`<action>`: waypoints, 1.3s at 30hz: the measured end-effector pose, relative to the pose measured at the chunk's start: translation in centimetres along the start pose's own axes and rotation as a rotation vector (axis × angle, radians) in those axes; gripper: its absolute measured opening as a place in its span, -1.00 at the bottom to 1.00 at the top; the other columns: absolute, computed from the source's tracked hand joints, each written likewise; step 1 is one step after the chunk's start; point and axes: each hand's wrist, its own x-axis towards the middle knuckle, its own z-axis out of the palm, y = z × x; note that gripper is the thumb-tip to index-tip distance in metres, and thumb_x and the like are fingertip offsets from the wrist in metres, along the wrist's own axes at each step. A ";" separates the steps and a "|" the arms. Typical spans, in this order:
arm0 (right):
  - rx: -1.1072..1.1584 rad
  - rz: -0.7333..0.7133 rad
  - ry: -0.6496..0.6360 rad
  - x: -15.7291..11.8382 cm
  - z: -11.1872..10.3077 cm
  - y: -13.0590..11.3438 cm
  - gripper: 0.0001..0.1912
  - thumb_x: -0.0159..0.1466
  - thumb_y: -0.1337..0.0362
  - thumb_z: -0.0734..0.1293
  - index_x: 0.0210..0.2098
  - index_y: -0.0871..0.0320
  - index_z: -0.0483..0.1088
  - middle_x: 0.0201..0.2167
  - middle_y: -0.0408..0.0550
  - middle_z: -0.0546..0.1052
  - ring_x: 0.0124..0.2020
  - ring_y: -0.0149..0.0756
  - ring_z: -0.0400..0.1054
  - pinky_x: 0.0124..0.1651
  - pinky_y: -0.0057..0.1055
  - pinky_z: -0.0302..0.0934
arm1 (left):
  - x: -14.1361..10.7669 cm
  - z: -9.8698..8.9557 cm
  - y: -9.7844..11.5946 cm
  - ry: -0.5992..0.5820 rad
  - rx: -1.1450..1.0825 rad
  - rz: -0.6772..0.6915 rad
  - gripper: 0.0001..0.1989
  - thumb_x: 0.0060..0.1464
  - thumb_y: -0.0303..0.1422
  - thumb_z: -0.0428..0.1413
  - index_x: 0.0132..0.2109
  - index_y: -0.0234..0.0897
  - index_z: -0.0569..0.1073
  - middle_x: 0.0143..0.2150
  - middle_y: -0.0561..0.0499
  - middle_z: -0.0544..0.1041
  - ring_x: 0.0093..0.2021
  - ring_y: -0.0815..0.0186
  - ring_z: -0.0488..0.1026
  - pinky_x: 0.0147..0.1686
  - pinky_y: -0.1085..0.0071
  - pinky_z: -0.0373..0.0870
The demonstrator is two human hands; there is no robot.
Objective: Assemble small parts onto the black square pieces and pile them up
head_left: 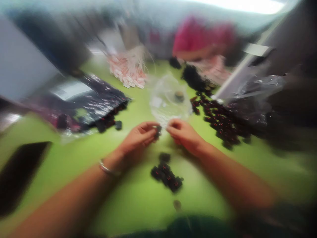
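Small cluster of black parts (167, 175) lies nearest on green table (74, 158); left hand (138, 138) pinches one black part (158, 131) fingertip-tight beside right hand (183, 134), pinched on clear bag (168, 99) edge, apparently holding it open

Matt green table (128, 205); glossy clear plastic bag (168, 102); shiny metal bangle (107, 169); dark plastic parts (168, 177).

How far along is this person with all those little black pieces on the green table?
A small cluster of black pieces lies near the wrists, seemingly handled already. The left hand and right hand pinch one small black piece between them. A much larger heap remains at right, so most seems left.
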 end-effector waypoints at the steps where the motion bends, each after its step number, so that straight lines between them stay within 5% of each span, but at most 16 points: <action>1: -0.014 -0.039 0.096 0.3 -0.5 0.1 -0.79 0.16 0.12 0.30 -0.44 0.12 0.25 -0.68 -0.32 0.17 -0.70 -0.51 0.01 -0.66 -0.51 -0.05 | 0.1 0.1 0.2 0.041 -0.019 0.023 -0.67 -0.16 -0.40 0.34 -0.17 -0.31 0.54 -0.37 -0.01 0.55 -0.43 0.44 0.45 -0.43 0.55 0.34; 5: -0.344 -0.186 0.336 1.7 -2.1 1.1 -0.90 0.13 0.32 0.28 -0.50 0.17 0.34 -0.57 -0.17 0.39 -0.53 -0.42 0.22 -0.44 -0.45 0.15 | 0.5 -0.2 0.4 0.143 -0.045 0.049 -0.61 -0.15 -0.39 0.33 -0.10 -0.32 0.52 -0.36 0.00 0.53 -0.43 0.47 0.44 -0.44 0.59 0.34; 11: -0.917 -0.323 0.163 1.9 -1.6 3.4 -0.88 0.17 0.40 0.24 -0.43 0.16 0.41 -0.40 -0.06 0.48 -0.36 -0.32 0.30 -0.28 -0.39 0.14 | 0.7 -0.4 0.1 0.188 -0.054 0.038 -0.61 -0.15 -0.39 0.33 -0.10 -0.33 0.53 -0.36 -0.01 0.53 -0.44 0.46 0.44 -0.43 0.57 0.35; 20: -1.287 -0.275 0.123 1.9 0.2 3.0 -0.86 0.28 0.36 0.18 -0.34 0.18 0.35 -0.31 0.09 0.44 -0.40 -0.24 0.27 -0.43 -0.37 0.01 | 0.6 0.2 0.0 0.183 -0.052 0.026 -0.62 -0.17 -0.39 0.35 -0.13 -0.36 0.53 -0.37 -0.02 0.54 -0.43 0.46 0.43 -0.42 0.56 0.34; 23: -1.251 -0.332 0.126 2.1 0.2 3.1 -0.90 0.23 0.39 0.20 -0.39 0.18 0.32 -0.37 0.07 0.42 -0.44 -0.26 0.23 -0.43 -0.36 0.02 | 0.5 0.2 -0.2 0.160 -0.025 0.020 -0.61 -0.16 -0.37 0.34 -0.12 -0.35 0.53 -0.36 -0.03 0.54 -0.45 0.47 0.42 -0.45 0.56 0.32; 30: -0.762 -0.718 0.207 0.4 1.0 2.6 -0.87 0.23 0.42 0.15 -0.43 0.12 0.23 -0.48 -0.09 0.32 -0.42 -0.32 0.19 -0.33 -0.39 0.12 | 0.6 -0.6 -1.3 0.082 0.092 0.075 -0.62 -0.09 -0.33 0.30 -0.07 -0.30 0.53 -0.26 -0.07 0.56 -0.39 0.42 0.44 -0.39 0.50 0.34; 39: -0.752 -0.760 0.157 0.1 1.4 2.9 -0.88 0.24 0.41 0.17 -0.41 0.11 0.22 -0.45 -0.09 0.31 -0.41 -0.33 0.18 -0.32 -0.40 0.13 | 0.7 -1.1 -2.0 -0.025 0.276 0.164 -0.63 -0.04 -0.32 0.26 -0.04 -0.28 0.53 -0.23 -0.07 0.57 -0.38 0.39 0.41 -0.38 0.47 0.33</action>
